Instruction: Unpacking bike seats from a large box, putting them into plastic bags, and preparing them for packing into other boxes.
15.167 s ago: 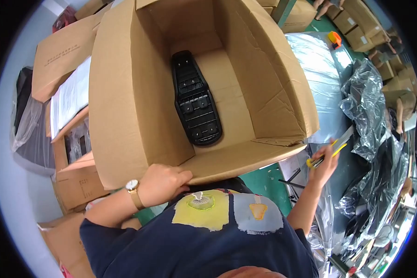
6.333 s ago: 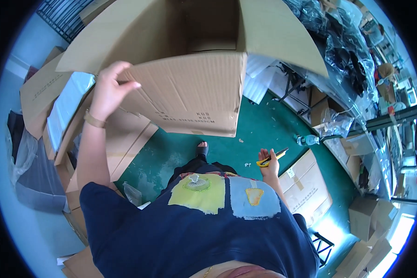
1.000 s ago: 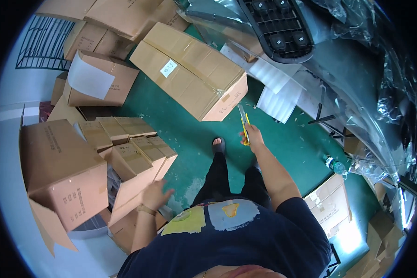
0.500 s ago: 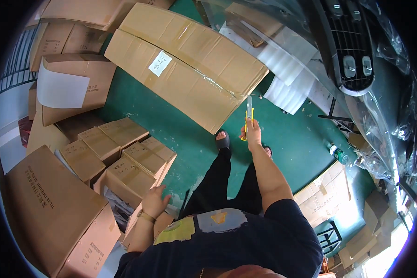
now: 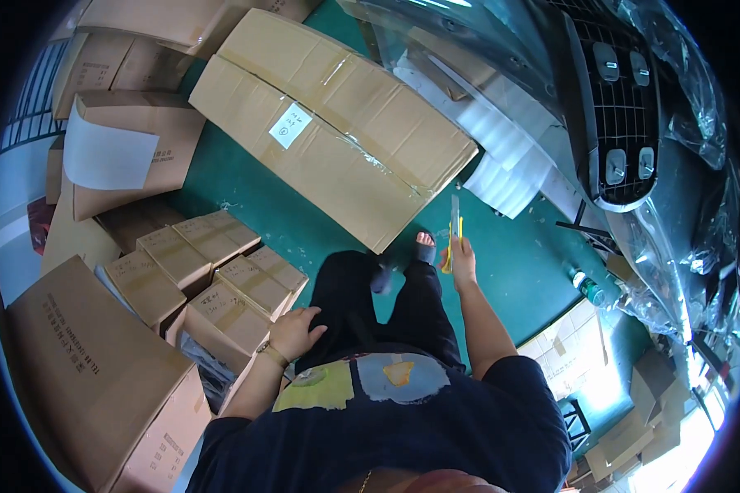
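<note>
My right hand (image 5: 462, 261) is closed around a yellow utility knife (image 5: 455, 234), its blade out and pointing away from me. The knife is held in the air just off the near right corner of a long taped carton (image 5: 337, 123), not touching it. A white handwritten label (image 5: 290, 126) sits on the carton's top, and clear tape runs along its middle seam. My left hand (image 5: 297, 333) holds nothing; its fingers are apart beside my thigh, close to a group of small cartons (image 5: 222, 308).
Large cartons (image 5: 90, 361) stand along the left side. White foam sheets (image 5: 510, 177) lie beyond the long carton's right end. At the right are a black rack (image 5: 625, 107), clear plastic film (image 5: 699, 222), a green bottle (image 5: 588, 287) and a flattened carton (image 5: 563, 345) on the green floor.
My feet have shifted in a step, one shoe now blurred. The knife and my right hand have moved slightly right and nearer me. My left hand has drifted a little to the right.
</note>
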{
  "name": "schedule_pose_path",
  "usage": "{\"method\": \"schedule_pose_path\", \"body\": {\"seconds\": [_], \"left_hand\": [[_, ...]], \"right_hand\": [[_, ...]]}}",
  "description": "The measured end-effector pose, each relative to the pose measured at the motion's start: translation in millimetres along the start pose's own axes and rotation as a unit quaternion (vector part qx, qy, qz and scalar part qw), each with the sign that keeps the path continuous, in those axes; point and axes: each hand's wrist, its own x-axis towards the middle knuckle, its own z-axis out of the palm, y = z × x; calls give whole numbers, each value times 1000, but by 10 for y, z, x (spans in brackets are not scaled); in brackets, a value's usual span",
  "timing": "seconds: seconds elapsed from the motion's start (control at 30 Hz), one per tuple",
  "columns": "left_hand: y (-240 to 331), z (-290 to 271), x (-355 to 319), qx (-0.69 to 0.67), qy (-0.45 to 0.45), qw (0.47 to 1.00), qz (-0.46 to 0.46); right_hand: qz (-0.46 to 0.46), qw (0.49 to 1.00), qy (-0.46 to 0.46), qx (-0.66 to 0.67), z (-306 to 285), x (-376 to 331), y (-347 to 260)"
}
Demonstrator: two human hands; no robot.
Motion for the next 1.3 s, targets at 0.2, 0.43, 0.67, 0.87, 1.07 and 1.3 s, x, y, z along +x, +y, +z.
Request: {"method": "schedule_pose_path", "body": {"seconds": [0.2,0.43,0.67,0.87,1.07,1.3], "left_hand": [[-506,-360,337,-57,-18,998,18],[-2085,-1362,1493,-136,48,989,-32],[-3523,-3122,3385,-91,339,935,-53],[-4012,-3630,4438,-109,337,927,-120],[-3880,-3756,4420,-144,385,909,-73],[-3992,-3773,4406,-207,364,904,-84]], "right_hand": [[73,996,-31,-43,483,-204,13],[129,977,98,-140,690,-452,-417],[323,621,-153,-698,2144,50,-2511],[-254,666,-187,-676,4458,1344,-4086],[-464,374,-94,-797,6642,2329,-4800],[-358,139,-130,-914,7582,2670,-5035]]}}
